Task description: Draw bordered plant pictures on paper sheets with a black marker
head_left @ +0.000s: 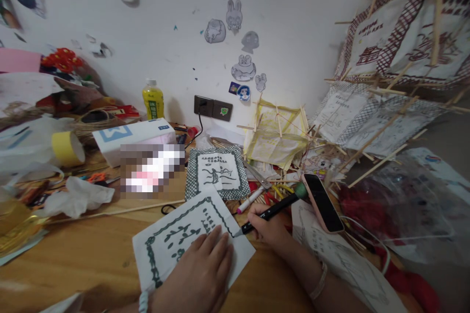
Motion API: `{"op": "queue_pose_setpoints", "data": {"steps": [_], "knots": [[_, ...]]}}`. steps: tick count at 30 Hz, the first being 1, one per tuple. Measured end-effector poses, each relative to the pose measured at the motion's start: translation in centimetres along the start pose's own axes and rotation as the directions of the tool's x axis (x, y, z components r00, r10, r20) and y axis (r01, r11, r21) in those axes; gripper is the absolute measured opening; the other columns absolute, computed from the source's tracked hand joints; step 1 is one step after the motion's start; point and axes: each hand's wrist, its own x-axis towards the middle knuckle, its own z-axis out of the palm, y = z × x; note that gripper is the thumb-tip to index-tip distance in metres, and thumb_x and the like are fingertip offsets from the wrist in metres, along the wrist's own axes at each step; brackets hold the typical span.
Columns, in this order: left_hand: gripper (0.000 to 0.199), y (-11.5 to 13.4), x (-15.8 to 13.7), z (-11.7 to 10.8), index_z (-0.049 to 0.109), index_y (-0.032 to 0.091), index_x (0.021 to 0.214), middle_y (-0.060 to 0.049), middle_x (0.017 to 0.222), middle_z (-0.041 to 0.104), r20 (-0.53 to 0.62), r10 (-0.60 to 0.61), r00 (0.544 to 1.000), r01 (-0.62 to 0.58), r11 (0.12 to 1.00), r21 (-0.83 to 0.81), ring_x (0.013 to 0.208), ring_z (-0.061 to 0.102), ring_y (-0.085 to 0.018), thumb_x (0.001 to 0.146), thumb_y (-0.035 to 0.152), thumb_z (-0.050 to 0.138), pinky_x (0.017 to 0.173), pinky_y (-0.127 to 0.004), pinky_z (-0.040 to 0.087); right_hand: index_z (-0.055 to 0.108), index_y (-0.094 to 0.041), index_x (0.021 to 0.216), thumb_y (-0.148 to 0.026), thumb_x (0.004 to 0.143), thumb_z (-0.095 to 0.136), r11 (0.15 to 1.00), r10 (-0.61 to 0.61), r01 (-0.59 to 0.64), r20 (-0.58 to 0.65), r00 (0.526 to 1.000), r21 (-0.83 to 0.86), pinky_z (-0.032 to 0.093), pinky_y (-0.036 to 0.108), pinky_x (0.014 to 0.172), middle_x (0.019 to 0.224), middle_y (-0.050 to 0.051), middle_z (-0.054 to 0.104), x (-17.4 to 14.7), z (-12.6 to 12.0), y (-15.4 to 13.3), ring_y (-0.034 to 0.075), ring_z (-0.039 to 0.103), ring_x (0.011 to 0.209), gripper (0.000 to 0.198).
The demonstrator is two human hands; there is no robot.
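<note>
A white sheet of paper point(169, 234) with a dark green drawn border, leaf shapes and lettering lies tilted on the table. Flat on its lower right part rests my left hand point(200, 271), fingers stretched out. My right hand point(270, 227) grips a black marker pen point(273, 211) with a green far end, its tip at the sheet's right border line. Just behind stands or lies a finished-looking card point(216, 173) with a green crosshatched frame and a drawing. The sheet's lower part is hidden by my left hand.
A phone point(323, 203) and another drawn sheet point(338, 254) are at the right. Scissors point(259, 176), a white pen point(250, 200) and wooden sticks lie behind my right hand. Stick-and-paper frames point(277, 132) stand further back. At the left are a tissue box point(135, 137), yellow tape point(68, 148) and a bottle point(153, 100).
</note>
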Motion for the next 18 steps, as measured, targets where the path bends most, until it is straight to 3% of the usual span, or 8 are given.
{"op": "queue_pose_setpoints", "data": {"steps": [8, 18], "knots": [[0.04, -0.05, 0.05, -0.21, 0.056, 0.007, 0.122, -0.02, 0.132, 0.053, 0.017, 0.011, 1.0, -0.011, 1.0, 0.002, 0.121, 0.047, -0.039, 0.086, 0.023, 0.052, 0.095, -0.053, 0.047, 0.045, -0.021, 0.055, -0.025, 0.069, 0.047, 1.0, -0.017, 0.018, -0.044, 0.999, 0.024, 0.024, 0.021, 0.039, 0.04, -0.007, 0.04, 0.01, -0.24, -0.03, 0.009, 0.036, 0.038, 0.015], [0.036, 0.19, -0.19, 0.67, 0.059, 0.006, 0.12, -0.023, 0.127, 0.055, -0.056, -0.077, 0.995, 0.079, 0.997, 0.028, 0.119, 0.049, -0.04, 0.088, 0.02, 0.048, 0.088, -0.054, 0.05, 0.046, -0.021, 0.057, -0.032, 0.07, 0.049, 0.996, 0.021, -0.02, -0.013, 1.0, 0.086, 0.024, 0.02, 0.038, 0.04, -0.006, 0.044, -0.21, -0.1, -0.29, 0.009, 0.039, 0.037, 0.018]]}}
